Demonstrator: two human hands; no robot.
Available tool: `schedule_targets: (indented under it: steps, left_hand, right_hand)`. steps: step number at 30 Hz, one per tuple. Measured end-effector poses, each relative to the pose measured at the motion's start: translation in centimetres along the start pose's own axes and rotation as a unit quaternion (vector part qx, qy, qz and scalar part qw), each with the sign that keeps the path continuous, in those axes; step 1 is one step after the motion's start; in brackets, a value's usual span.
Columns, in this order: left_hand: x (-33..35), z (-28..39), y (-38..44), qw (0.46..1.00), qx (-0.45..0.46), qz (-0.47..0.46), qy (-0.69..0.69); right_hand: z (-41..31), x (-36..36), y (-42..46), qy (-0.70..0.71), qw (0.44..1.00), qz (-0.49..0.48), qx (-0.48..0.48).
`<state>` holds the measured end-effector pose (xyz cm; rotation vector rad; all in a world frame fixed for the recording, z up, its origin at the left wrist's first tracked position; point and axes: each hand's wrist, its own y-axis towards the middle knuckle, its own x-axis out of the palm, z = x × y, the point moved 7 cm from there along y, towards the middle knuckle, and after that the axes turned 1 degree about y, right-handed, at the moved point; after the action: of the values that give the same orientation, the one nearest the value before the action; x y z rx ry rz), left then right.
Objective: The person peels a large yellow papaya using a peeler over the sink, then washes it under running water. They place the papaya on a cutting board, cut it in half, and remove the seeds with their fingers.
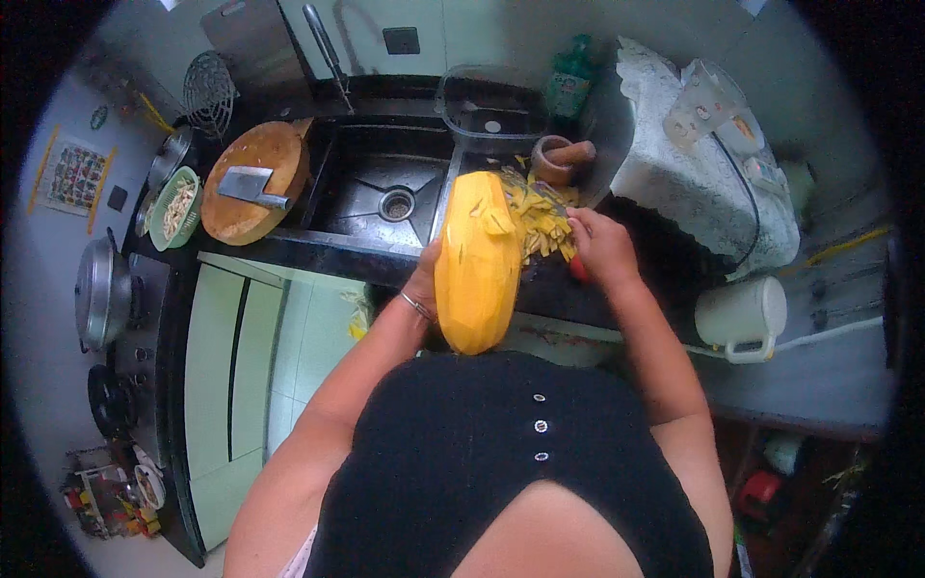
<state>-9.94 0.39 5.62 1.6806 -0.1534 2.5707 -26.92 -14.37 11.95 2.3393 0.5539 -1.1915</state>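
Note:
A large peeled yellow fruit or gourd (478, 267) leans lengthwise near my body at the counter's edge. Its side rests in my left hand (426, 282), whose fingers are partly hidden behind it; a bracelet is on that wrist. A partly cut flap stands up on its upper right surface. To its right, my right hand (603, 244) has thumb and fingers pinched around a small tool, perhaps a knife or peeler, mostly hidden by the fingers. A red thing (579, 269) shows just below that hand. Yellow-green peelings (542, 217) lie heaped beside the fruit.
Left of the black sink (361, 195), a cleaver (249, 185) lies on a round wooden chopping block (242, 217). A green basket (189, 225) holds pale pieces. Behind the peelings stand a mortar with a pestle (553, 167), a clear plastic tub (495, 134) and a green bottle (571, 83).

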Motion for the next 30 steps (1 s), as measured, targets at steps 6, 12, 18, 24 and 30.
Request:
schedule_targets:
  steps: [6,12,18,24,30]
  left_hand:
    - [-1.8,-0.1,0.3,0.999,0.005,0.034,0.005]
    - [-1.8,-0.8,1.0,0.996,-0.032,0.071,0.044]
    - [-2.0,-0.9,0.6,0.995,-0.043,0.065,0.065]
    - [-1.9,-1.1,-0.1,0.998,-0.048,0.018,0.044]
    - [-2.4,-0.7,0.1,0.997,-0.038,0.051,0.043]
  right_hand:
    - [-7.5,-0.9,-3.7,0.109,0.971,0.045,-0.209]
    - [-11.3,0.3,-5.8,-0.013,0.954,-0.05,-0.296]
    - [-11.4,0.8,-5.8,-0.035,0.955,-0.062,-0.289]
    - [-7.4,1.1,-3.1,-0.066,0.976,0.018,-0.209]
    - [-2.3,1.2,-0.7,0.129,0.991,0.015,-0.035]
